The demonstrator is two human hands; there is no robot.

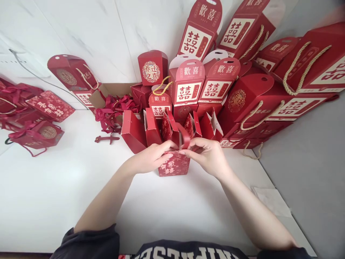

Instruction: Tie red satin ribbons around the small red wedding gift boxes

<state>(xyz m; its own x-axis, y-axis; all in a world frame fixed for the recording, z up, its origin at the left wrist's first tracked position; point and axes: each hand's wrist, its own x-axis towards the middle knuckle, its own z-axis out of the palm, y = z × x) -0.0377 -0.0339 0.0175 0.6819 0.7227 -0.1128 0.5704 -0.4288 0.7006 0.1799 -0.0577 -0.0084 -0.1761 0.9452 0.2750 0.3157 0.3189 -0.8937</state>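
Observation:
A small red gift bag (174,166) with pale lettering and a flower pattern stands upright on the white table, its front towards me. My left hand (156,157) is closed on the left part of its top edge, thumb in front and fingers behind. A red ribbon (184,138) loops up over the bag's top, slightly blurred. My right hand (208,154) pinches at the ribbon's lower end by the bag's top right corner. Just behind the hands, several open red bags (133,131) stand in a row. The bag's inside is hidden from me.
Red gift boxes (190,88) with rope handles are stacked at the back and right. A cardboard box (115,88) holds bundled red ribbons (118,106); one loose ribbon piece (107,139) lies in front. Ribboned red boxes (40,135) sit at the left. A grey wall (304,162) bounds the right side.

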